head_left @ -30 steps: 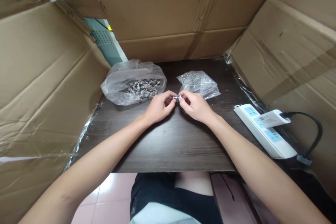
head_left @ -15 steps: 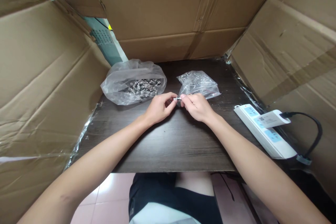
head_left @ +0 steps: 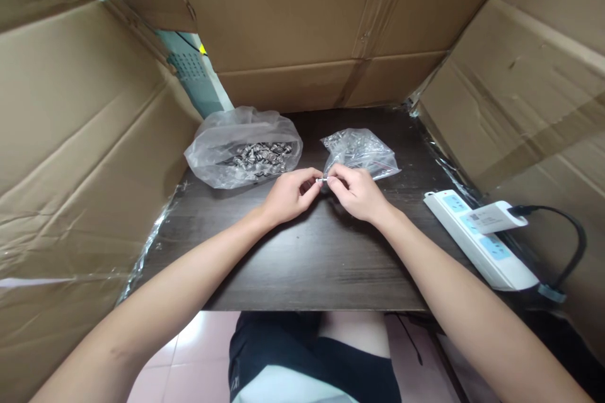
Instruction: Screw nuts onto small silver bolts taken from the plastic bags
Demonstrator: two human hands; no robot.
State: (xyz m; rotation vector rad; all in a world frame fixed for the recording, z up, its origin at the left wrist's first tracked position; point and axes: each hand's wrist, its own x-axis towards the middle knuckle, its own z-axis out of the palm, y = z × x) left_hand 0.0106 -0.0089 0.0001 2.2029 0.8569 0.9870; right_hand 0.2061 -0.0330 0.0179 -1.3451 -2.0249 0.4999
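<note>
A small silver screw-like part [head_left: 322, 180] bridges the fingertips of both hands, above the dark tabletop. Its left end is pinched between the thumb and fingers of my left hand [head_left: 295, 194]. From the other side, the thumb and forefinger of my right hand [head_left: 354, 190] grip its right end. My fingers cover much of it, so its exact shape is unclear. Behind my left hand stands an opened clear plastic bag [head_left: 212, 154] holding many shiny metal pieces [head_left: 262, 157]. A smaller clear zip bag [head_left: 362, 150] of small silver parts lies just behind my right hand.
On the right of the dark table [head_left: 302, 264] lies a white power strip [head_left: 482, 242] with a white plug-in adapter [head_left: 494, 217] and a black cable [head_left: 574, 227]. Cardboard walls [head_left: 293, 12] enclose the left, back and right sides.
My right fingers have shifted slightly around the screw-like part, with the forefinger now curled higher over its end. The left hand keeps its pinch. The whole view has moved slightly.
</note>
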